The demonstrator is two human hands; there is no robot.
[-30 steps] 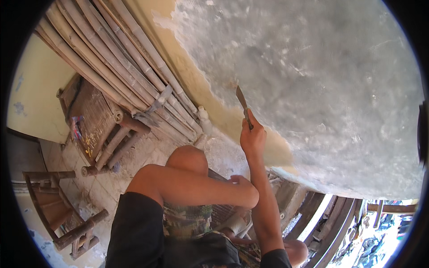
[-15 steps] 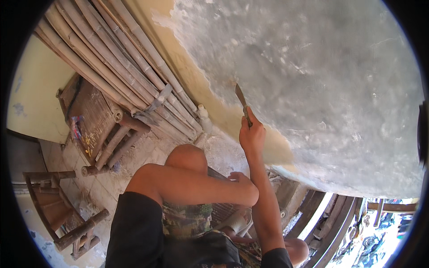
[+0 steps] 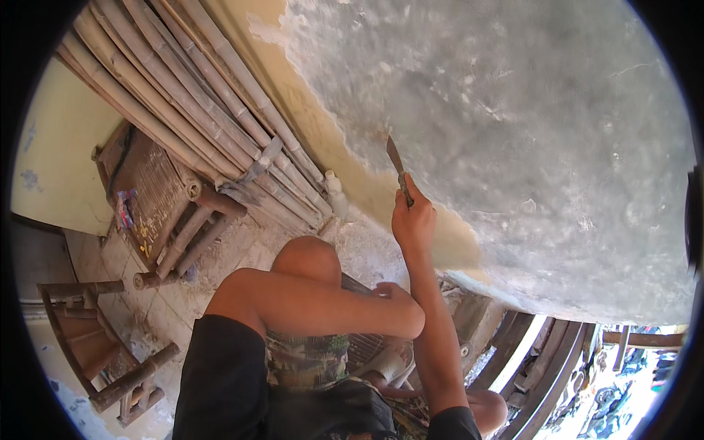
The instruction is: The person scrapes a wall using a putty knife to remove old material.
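In my raised right hand (image 3: 414, 218) is a knife (image 3: 394, 155) with a narrow dark blade and a short handle, its tip pointing up. The tip meets or stands very close to a small pale spot on the grey patched wall (image 3: 528, 132); I cannot tell whether it touches. My bent left arm crosses in front of my knee (image 3: 306, 258). Beside the right forearm, my left hand (image 3: 398, 299) is folded back at the wrist, its fingers loosely apart and partly hidden. Nothing shows in it.
A tied bundle of bamboo poles (image 3: 198, 103) leans along the wall at the upper left. Under it stands a bamboo bench (image 3: 150, 187) with small scraps on top. A wooden chair frame (image 3: 92, 341) sits at lower left. Wooden beams (image 3: 546, 374) lie at lower right.
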